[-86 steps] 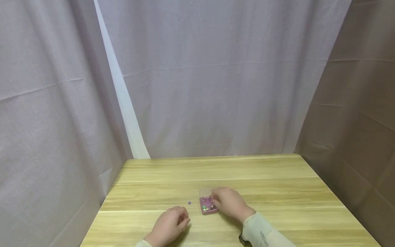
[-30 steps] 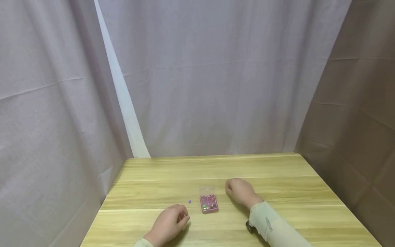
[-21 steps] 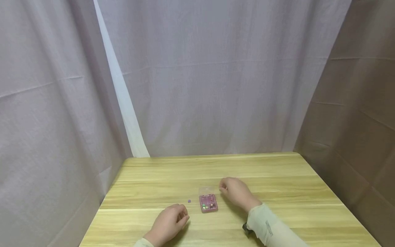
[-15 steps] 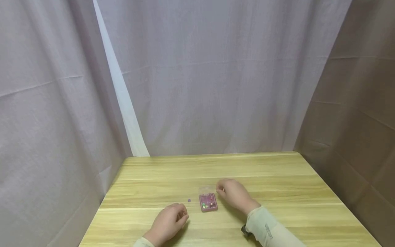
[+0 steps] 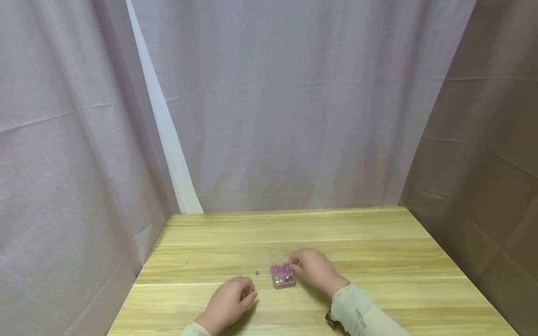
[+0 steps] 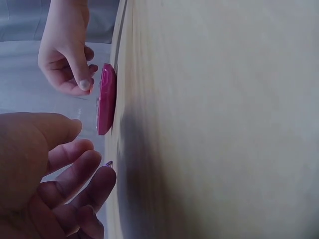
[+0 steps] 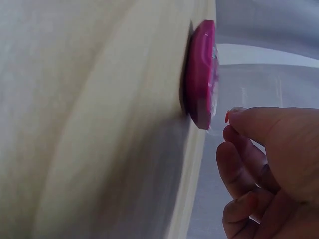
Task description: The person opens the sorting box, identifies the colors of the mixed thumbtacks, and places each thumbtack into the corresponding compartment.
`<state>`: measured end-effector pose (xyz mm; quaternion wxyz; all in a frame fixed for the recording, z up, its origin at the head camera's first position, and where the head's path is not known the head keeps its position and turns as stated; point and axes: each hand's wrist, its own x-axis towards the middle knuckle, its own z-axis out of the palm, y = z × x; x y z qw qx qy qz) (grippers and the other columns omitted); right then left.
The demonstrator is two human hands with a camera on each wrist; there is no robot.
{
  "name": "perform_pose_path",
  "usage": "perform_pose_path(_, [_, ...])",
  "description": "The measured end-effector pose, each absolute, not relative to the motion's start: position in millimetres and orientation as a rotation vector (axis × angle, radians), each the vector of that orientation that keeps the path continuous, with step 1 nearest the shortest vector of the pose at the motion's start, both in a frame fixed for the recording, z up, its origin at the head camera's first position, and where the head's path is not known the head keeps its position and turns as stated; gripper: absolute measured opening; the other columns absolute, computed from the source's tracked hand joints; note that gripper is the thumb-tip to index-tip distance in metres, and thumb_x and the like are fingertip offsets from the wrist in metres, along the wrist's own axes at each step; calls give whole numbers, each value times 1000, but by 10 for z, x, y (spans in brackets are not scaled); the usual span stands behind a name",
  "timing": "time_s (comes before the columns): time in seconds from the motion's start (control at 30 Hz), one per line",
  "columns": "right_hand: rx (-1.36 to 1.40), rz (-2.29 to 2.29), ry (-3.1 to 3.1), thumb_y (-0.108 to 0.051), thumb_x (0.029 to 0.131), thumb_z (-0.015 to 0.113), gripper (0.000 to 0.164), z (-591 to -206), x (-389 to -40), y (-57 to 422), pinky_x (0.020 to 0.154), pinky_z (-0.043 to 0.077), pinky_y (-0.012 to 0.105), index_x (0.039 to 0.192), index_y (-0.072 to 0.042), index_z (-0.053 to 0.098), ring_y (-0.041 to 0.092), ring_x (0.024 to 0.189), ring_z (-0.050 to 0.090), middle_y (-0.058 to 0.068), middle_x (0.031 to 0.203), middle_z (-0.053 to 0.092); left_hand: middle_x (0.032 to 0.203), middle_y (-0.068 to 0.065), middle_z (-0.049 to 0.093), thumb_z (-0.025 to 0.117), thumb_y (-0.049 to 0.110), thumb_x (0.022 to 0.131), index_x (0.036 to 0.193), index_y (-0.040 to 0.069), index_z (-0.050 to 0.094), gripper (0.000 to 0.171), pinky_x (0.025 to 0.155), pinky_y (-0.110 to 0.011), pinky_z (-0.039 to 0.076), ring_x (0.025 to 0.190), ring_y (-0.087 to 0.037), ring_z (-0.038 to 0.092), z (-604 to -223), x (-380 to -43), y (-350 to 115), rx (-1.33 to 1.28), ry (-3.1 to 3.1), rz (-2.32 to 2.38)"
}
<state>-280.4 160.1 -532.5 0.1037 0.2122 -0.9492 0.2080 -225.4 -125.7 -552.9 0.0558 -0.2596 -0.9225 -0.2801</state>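
A small pink compartment box [image 5: 283,286] lies on the table with its clear lid [image 5: 279,258] tipped back, away from me. Green, gold and dark little pieces sit in its near compartments, with reddish bits at the far right. My right hand [image 5: 316,270] hovers at the box's far right corner. Between its thumb and index finger it pinches a tiny orange-red piece [image 7: 227,117], mostly covered by the fingertips. My left hand [image 5: 228,302] rests to the left of the box, fingers loosely bent and holding nothing. Just beyond it lies a tiny purple piece [image 5: 257,272].
The wooden table [image 5: 361,233] stretches out around the box. Grey curtains [image 5: 294,116] hang behind it and along both sides, with a pale gap at the back left.
The right hand went from over the box out to the right, then came back leftward to the box's corner. Left hand, box and purple piece stay in place.
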Motion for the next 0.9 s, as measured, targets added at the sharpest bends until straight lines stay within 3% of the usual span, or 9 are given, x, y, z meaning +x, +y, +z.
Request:
perform_pose_path(0.13, [663,559,-2802,-28,85,73,6,-5366,-2793,1554,78,57,42,90,-24,73,10,84,61,-8,91,73,76,17,59,69,31,89,86,26,64,8,60,-25,52,65,3,52,-5525,-2244,-1256,-793,-2794,-860])
perform_pose_path(0.43, [691,502,-2804,-31,85,74,5,-5436,-2812,1524,70,57,36,87,-26,72,6,76,60,-12,85,70,76,17,60,69,30,89,86,25,65,7,59,-24,52,65,3,52,-5520,-2246,-1255,-805,-2780,-876])
perform_pose_path(0.9, [655,578,-2806,-36,85,73,10,-5426,-2835,1651,76,57,41,90,-28,73,8,81,61,-11,89,72,77,14,63,67,29,91,95,21,68,9,60,-25,53,65,2,53,-5436,-2372,-1266,-755,-2784,-862])
